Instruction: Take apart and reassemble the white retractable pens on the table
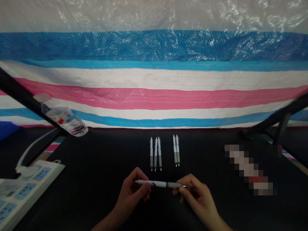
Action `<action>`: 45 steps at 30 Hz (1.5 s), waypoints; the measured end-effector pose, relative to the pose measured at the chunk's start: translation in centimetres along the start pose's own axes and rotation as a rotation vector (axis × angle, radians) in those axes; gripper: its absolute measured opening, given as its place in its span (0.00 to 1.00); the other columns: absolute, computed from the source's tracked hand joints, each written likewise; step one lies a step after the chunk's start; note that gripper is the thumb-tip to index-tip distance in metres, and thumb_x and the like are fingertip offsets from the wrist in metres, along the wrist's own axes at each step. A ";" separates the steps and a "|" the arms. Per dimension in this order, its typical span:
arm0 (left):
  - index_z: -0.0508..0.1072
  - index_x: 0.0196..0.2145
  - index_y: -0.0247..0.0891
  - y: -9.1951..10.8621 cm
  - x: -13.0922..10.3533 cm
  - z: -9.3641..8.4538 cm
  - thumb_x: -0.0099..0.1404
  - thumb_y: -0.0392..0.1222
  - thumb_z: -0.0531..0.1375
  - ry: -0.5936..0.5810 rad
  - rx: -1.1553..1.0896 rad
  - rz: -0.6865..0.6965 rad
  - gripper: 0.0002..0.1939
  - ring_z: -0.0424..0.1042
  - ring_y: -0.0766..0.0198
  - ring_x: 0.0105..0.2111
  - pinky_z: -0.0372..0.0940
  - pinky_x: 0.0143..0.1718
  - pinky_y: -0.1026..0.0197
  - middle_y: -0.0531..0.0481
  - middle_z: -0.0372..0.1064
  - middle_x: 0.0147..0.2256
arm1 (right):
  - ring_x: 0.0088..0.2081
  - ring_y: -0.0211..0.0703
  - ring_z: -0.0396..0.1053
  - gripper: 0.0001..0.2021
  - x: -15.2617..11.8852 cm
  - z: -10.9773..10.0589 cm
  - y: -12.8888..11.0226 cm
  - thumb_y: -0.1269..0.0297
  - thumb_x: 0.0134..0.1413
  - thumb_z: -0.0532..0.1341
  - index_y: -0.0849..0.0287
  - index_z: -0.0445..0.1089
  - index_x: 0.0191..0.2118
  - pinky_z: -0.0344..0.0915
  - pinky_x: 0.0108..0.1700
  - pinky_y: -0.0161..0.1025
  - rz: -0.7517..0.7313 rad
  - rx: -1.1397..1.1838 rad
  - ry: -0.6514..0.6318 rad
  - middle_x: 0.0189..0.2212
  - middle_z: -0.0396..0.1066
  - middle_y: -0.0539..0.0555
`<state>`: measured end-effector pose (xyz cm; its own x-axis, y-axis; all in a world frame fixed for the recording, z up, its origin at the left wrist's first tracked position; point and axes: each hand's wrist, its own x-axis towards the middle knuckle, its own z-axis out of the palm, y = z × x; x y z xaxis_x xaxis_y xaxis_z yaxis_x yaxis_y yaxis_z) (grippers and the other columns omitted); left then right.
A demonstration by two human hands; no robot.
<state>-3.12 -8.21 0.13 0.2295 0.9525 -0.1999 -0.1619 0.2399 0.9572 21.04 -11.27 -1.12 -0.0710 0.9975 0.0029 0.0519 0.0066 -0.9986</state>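
Note:
A white pen (160, 184) with a grey grip and a metal tip lies level across the space between my hands, above the black surface. My left hand (134, 189) pinches its white clicker end between thumb and fingers. At the grey tip end, my right hand (196, 194) has its thumb and fingers closed around the point. Just beyond my hands, three similar pens (156, 154) lie side by side, tips toward me. To their right, two more pens (176, 150) lie close together, pointing the same way.
A white power strip (36, 186) with a plugged-in cable lies at the left. Behind it, a clear plastic bottle (69, 122) leans by a black bar (29, 96). A pixelated patch covers something at the right. A striped plastic sheet (154, 77) hangs behind the black table (108, 154).

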 end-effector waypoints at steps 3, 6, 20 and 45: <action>0.69 0.31 0.37 -0.3 0.0 -0.2 0.61 0.52 0.70 -0.005 0.004 0.009 0.18 0.68 0.69 0.19 0.62 0.20 0.68 0.55 0.70 0.22 | 0.22 0.39 0.71 0.12 0.0 -0.5 -0.4 0.55 0.66 0.61 0.57 0.74 0.34 0.65 0.25 0.33 -0.066 -0.213 -0.033 0.23 0.76 0.52; 0.69 0.31 0.38 -0.7 0.0 -0.3 0.60 0.51 0.70 -0.016 0.006 0.024 0.18 0.68 0.68 0.19 0.63 0.19 0.68 0.54 0.70 0.23 | 0.19 0.37 0.66 0.23 -0.1 -0.7 -0.8 0.54 0.70 0.54 0.57 0.69 0.24 0.60 0.24 0.33 -0.152 -0.347 -0.115 0.17 0.68 0.50; 0.70 0.31 0.37 -0.2 0.0 -0.4 0.61 0.52 0.70 0.016 0.040 0.026 0.18 0.68 0.70 0.19 0.62 0.20 0.69 0.56 0.70 0.22 | 0.21 0.39 0.72 0.15 -0.1 -0.2 -0.2 0.50 0.68 0.57 0.56 0.69 0.44 0.66 0.27 0.33 -0.083 -0.249 -0.079 0.25 0.75 0.49; 0.75 0.33 0.37 3.0 1.2 -0.1 0.60 0.43 0.71 -0.036 0.133 0.220 0.09 0.70 0.66 0.26 0.64 0.27 0.67 0.53 0.71 0.28 | 0.14 0.32 0.53 0.34 0.8 1.5 -0.5 0.29 0.58 0.52 0.61 0.70 0.31 0.47 0.17 0.30 0.331 0.003 -0.335 0.14 0.61 0.45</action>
<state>-3.42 -6.29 2.75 0.2370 0.9713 0.0213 -0.0844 -0.0013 0.9964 19.44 -10.61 -0.65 -0.3689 0.8680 -0.3324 0.1237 -0.3086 -0.9431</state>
